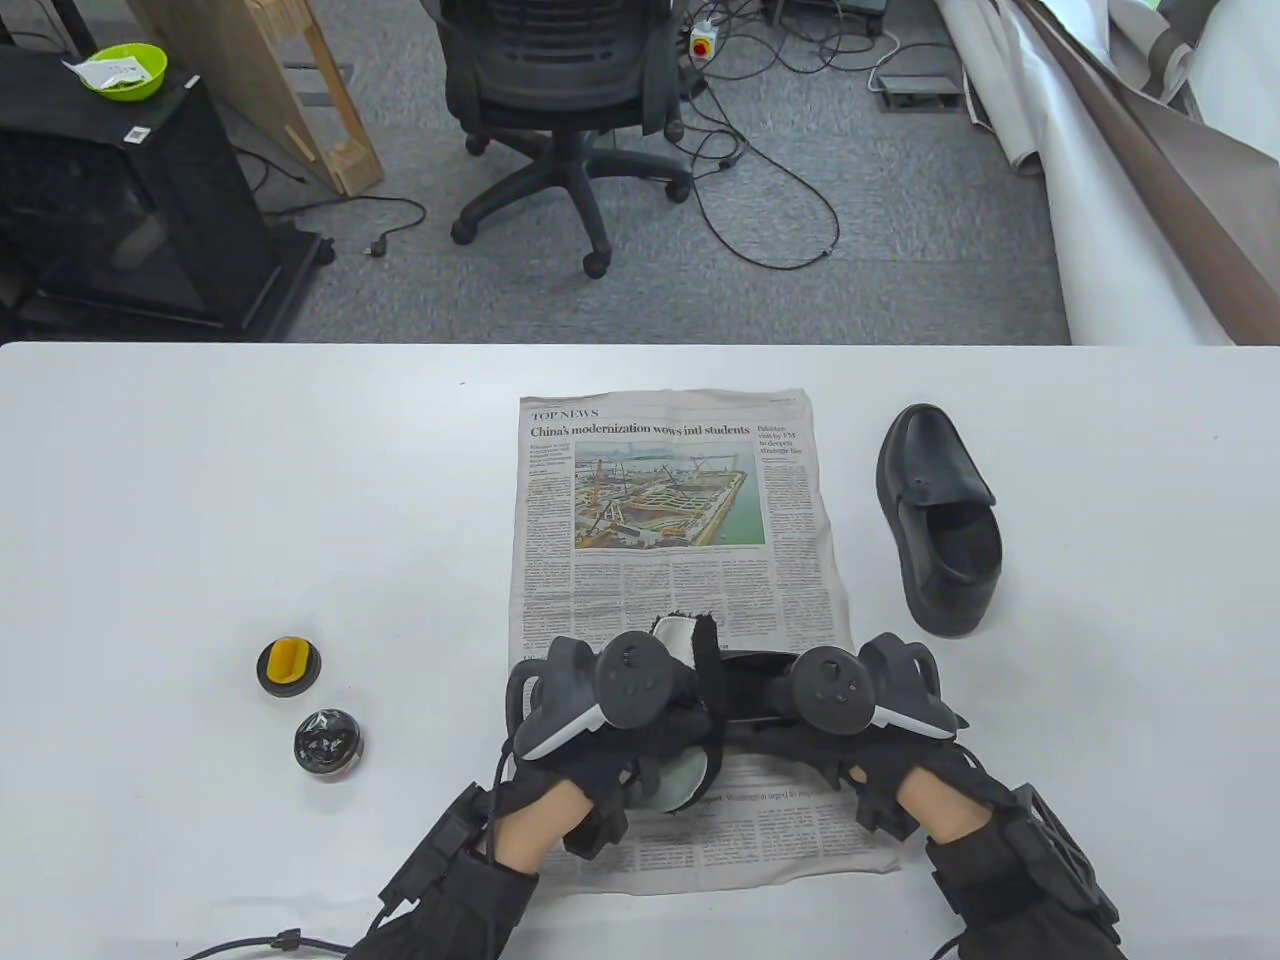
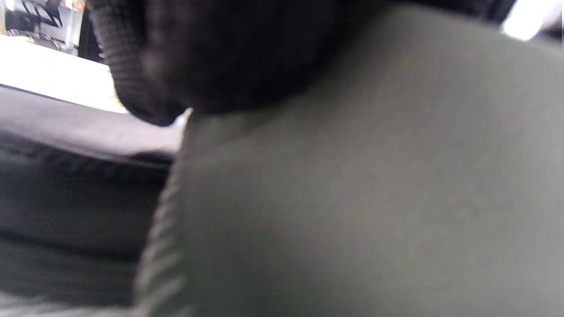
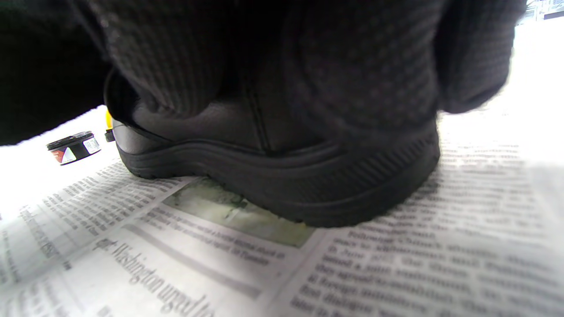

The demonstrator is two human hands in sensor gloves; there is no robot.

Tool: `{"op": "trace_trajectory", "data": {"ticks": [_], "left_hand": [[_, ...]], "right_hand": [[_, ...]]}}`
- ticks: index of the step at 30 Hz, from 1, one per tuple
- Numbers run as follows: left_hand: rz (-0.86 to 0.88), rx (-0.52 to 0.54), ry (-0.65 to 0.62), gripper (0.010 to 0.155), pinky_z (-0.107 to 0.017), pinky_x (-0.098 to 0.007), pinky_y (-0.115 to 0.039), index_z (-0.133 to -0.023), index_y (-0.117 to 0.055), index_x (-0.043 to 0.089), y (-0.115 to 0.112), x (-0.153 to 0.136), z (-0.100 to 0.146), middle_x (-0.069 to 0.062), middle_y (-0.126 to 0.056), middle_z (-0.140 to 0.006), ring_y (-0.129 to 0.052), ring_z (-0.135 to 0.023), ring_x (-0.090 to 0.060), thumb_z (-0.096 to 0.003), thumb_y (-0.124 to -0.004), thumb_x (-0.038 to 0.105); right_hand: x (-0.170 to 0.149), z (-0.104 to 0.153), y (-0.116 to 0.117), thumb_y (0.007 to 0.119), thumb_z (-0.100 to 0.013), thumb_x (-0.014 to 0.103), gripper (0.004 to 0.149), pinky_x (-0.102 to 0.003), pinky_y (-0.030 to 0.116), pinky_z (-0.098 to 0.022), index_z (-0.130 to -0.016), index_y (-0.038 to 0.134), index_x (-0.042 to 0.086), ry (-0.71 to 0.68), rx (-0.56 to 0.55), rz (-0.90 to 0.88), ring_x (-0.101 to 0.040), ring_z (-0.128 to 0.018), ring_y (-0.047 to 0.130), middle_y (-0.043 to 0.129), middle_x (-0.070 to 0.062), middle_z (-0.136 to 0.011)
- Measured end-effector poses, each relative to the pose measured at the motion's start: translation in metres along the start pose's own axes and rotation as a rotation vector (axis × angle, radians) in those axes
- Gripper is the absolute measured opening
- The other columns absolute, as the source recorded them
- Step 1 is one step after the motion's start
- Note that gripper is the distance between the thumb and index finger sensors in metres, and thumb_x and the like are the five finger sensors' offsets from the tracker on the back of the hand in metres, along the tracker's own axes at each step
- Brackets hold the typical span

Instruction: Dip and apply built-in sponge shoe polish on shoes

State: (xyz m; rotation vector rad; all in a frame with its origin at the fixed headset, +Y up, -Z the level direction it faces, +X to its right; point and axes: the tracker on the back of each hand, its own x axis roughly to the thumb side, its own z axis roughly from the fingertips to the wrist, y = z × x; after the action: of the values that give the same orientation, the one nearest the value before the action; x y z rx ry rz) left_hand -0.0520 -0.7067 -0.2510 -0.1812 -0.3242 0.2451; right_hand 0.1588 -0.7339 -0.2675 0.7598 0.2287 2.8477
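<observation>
A black shoe [image 1: 752,688] lies on the newspaper [image 1: 680,500] near the front edge, mostly covered by both hands. My right hand [image 1: 835,735] grips its heel end; in the right wrist view the gloved fingers [image 3: 352,66] wrap over the heel above the sole [image 3: 286,189]. My left hand [image 1: 635,745] holds a grey cloth pad [image 1: 680,785] with a black fuzzy edge against the shoe; that grey fabric [image 2: 352,198] fills the left wrist view. The open polish tin [image 1: 328,742] and its lid with the yellow sponge [image 1: 288,665] sit to the left.
A second black shoe [image 1: 940,520] stands on the white table [image 1: 200,500] right of the newspaper. The polish tin also shows in the right wrist view [image 3: 75,147]. An office chair and cables are on the floor beyond the far edge.
</observation>
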Motion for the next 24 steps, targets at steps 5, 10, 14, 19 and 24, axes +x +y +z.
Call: {"op": "trace_trajectory", "data": {"ticks": [5, 10, 14, 19, 24], "left_hand": [[-0.103, -0.096, 0.088, 0.055, -0.049, -0.039, -0.09, -0.084, -0.081, 0.025, 0.003, -0.008, 0.0, 0.007, -0.102, -0.048, -0.1, -0.012, -0.004, -0.0369, -0.09, 0.052], [-0.136, -0.195, 0.162, 0.055, -0.049, -0.039, -0.089, -0.085, -0.08, 0.025, 0.006, -0.031, -0.004, 0.006, -0.102, -0.049, -0.099, -0.013, -0.005, -0.0372, -0.09, 0.051], [-0.161, -0.261, 0.199, 0.055, -0.051, -0.04, -0.089, -0.086, -0.079, 0.027, 0.009, -0.05, -0.007, 0.006, -0.102, -0.05, -0.1, -0.014, -0.005, -0.0372, -0.091, 0.051], [-0.166, -0.259, 0.209, 0.055, -0.051, -0.04, -0.089, -0.085, -0.08, 0.028, 0.014, -0.063, -0.008, 0.006, -0.102, -0.05, -0.1, -0.015, -0.006, -0.0367, -0.092, 0.051], [-0.223, -0.213, 0.261, 0.055, -0.05, -0.04, -0.089, -0.085, -0.08, 0.027, 0.022, -0.076, -0.006, 0.007, -0.102, -0.05, -0.1, -0.014, -0.005, -0.0371, -0.092, 0.051]], "right_hand": [[0.0, 0.0, 0.0, 0.086, -0.033, 0.056, 0.042, -0.039, 0.089, -0.044, -0.063, 0.089, 0.026, 0.002, 0.001, 0.001, -0.008, -0.02, 0.101, 0.089, -0.001, -0.06], [0.001, -0.001, 0.0, 0.086, -0.033, 0.056, 0.042, -0.039, 0.089, -0.044, -0.063, 0.089, 0.026, 0.003, 0.005, 0.002, -0.008, -0.02, 0.101, 0.089, -0.001, -0.06], [0.0, -0.001, 0.0, 0.086, -0.033, 0.056, 0.042, -0.039, 0.089, -0.044, -0.063, 0.089, 0.026, 0.001, 0.005, 0.001, -0.008, -0.021, 0.101, 0.089, -0.001, -0.06], [0.0, -0.001, 0.0, 0.086, -0.033, 0.056, 0.042, -0.039, 0.089, -0.044, -0.063, 0.089, 0.026, -0.001, 0.005, 0.0, -0.008, -0.02, 0.101, 0.089, -0.001, -0.06], [0.0, -0.001, 0.0, 0.086, -0.033, 0.056, 0.042, -0.039, 0.089, -0.044, -0.063, 0.089, 0.026, -0.003, 0.007, -0.001, -0.008, -0.021, 0.101, 0.089, -0.001, -0.06]]}}
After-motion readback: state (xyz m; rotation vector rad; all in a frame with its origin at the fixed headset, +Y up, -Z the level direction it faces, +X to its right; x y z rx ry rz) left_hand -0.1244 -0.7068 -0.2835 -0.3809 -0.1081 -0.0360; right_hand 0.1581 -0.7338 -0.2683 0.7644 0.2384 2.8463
